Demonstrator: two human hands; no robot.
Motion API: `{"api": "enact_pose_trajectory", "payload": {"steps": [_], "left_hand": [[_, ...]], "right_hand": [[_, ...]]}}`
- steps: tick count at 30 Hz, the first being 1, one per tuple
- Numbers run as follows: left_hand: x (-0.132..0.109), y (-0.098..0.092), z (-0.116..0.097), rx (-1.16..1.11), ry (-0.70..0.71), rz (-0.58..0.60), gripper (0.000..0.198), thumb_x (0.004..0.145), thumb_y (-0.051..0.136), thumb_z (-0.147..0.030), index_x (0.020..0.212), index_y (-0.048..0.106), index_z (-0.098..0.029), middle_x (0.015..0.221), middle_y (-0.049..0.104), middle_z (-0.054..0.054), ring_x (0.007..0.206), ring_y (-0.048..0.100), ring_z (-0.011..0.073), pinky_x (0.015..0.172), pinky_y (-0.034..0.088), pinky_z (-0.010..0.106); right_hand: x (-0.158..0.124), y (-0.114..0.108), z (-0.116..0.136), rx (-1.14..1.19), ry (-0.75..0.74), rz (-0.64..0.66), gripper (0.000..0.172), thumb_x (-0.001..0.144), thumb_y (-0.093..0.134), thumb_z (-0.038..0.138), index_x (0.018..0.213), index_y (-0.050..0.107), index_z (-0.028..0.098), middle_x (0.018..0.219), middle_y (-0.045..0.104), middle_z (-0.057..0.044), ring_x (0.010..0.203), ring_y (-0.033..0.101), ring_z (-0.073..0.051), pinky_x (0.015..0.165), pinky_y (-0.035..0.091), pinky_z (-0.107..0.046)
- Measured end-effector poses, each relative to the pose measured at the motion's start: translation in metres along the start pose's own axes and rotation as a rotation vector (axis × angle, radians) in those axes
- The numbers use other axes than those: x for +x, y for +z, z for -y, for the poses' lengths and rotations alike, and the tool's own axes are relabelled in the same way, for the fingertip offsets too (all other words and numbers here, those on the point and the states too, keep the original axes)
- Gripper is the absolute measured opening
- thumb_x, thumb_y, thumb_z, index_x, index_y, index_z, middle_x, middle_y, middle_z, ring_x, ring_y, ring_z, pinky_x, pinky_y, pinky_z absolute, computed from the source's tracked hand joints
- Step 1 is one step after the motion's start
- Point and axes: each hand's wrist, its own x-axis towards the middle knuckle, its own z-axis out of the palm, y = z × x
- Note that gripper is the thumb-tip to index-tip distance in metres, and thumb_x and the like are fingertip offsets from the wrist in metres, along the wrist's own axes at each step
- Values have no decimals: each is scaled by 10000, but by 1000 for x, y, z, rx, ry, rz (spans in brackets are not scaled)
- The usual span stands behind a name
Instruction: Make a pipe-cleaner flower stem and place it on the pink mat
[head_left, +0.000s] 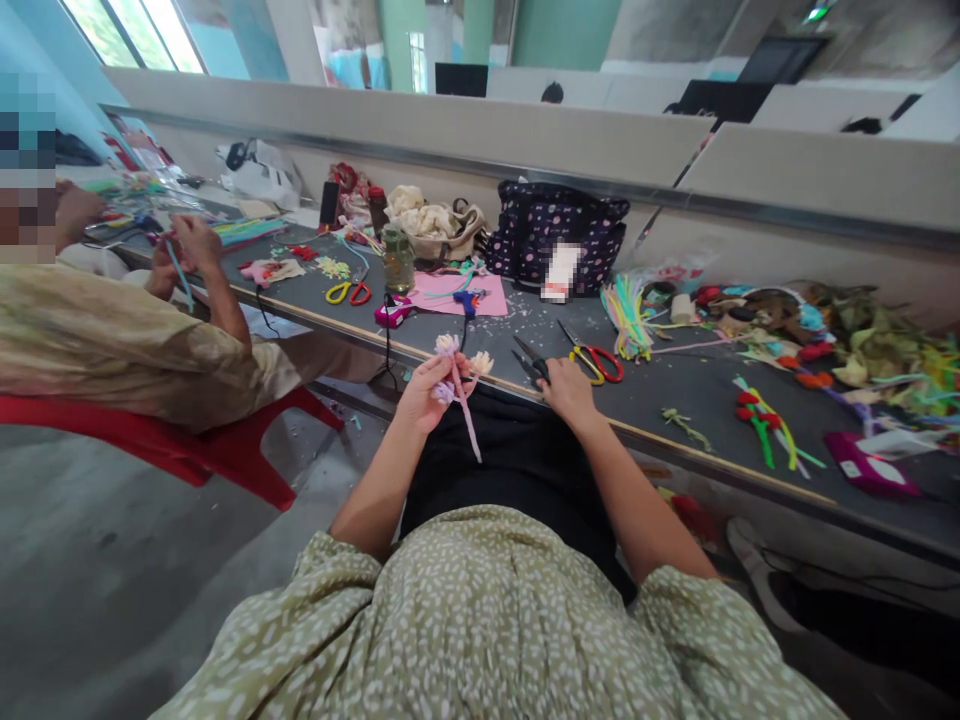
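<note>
My left hand (427, 390) is closed on a small fuzzy flower spray (465, 410), with a pink stem slanting down and pale lilac and cream blooms above and beside the fingers. Its stem hangs over my dark lap. At the table's front edge, my right hand (571, 392) grips a pair of black-handled scissors (531, 358). The blades are spread apart and point toward the far left; my fingers hide most of the handles. Just beyond that hand, a second pair of scissors with red and yellow handles (604, 362) lies on the table.
On the dark table (495, 345) a blue glue gun (469, 303) rests by pink paper (431, 292). Behind stands a patterned bag (559, 235); a jar (397, 260) is left of it. Pipe cleaners (628, 318) lie right. A co-worker (135, 330) sits at left on a red chair (225, 455).
</note>
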Motion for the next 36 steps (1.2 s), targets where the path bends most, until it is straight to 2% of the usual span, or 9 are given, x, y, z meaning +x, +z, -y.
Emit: {"api": "enact_pose_trajectory", "payload": {"steps": [9,16,18,20,23,26,30,33,36], "left_hand": [[3,3,0,-193,-172,-55,150,911,585,-169,843,713,-128,781,726,63,726,710,140,677,620,258],[8,7,3,-248,-207,-66,205,939,541,-177,842,719,-144,767,726,51,694,702,125,723,620,268],[11,8,4,-244,-196,-62,190,930,551,-175,852,723,-150,779,732,51,706,706,129,765,620,286],[14,9,6,-229,-183,-49,171,919,566,-178,859,725,-156,795,736,53,727,712,135,776,616,288],[18,14,7,-231,-168,-27,177,921,562,-179,857,725,-156,806,737,53,750,716,132,784,604,272],[19,23,8,-268,-180,0,235,948,514,-171,848,726,-150,798,736,50,757,714,118,786,592,248],[16,36,9,-263,-189,70,295,975,463,-186,871,734,-135,836,748,69,801,720,132,826,591,273],[14,40,12,-174,-119,156,312,971,521,-350,973,740,-127,1010,755,113,925,720,180,907,574,330],[13,37,18,-46,18,181,424,879,639,-520,1039,733,-139,1140,727,140,1041,691,217,925,554,334]], "right_hand": [[22,17,10,-30,27,47,334,952,554,315,1147,621,52,1147,637,-252,1082,587,-323,880,448,-391],[12,6,11,15,17,-13,335,947,536,323,1158,658,93,1272,609,-231,1178,526,-343,944,421,-434],[2,0,13,159,12,-93,330,959,501,313,1159,664,108,1262,626,-213,1152,548,-324,947,426,-428],[-13,-5,19,465,-43,-131,321,972,470,330,1097,692,136,1133,692,-164,1021,614,-272,908,460,-389],[-41,-11,36,977,-203,14,347,951,505,447,995,725,182,950,742,-76,822,661,-219,768,510,-336],[-63,-11,59,1256,-290,144,353,889,607,482,1057,720,193,974,754,-53,821,679,-206,750,531,-325],[-75,-9,77,1339,-193,136,310,871,621,485,944,723,202,870,752,-45,714,660,-184,667,537,-311],[-75,-11,77,1334,-112,46,321,873,600,505,845,716,207,780,737,-43,623,623,-170,581,515,-294],[-74,-12,70,1329,-55,-54,328,859,612,513,865,719,203,777,735,-53,604,619,-171,550,502,-290]]}}
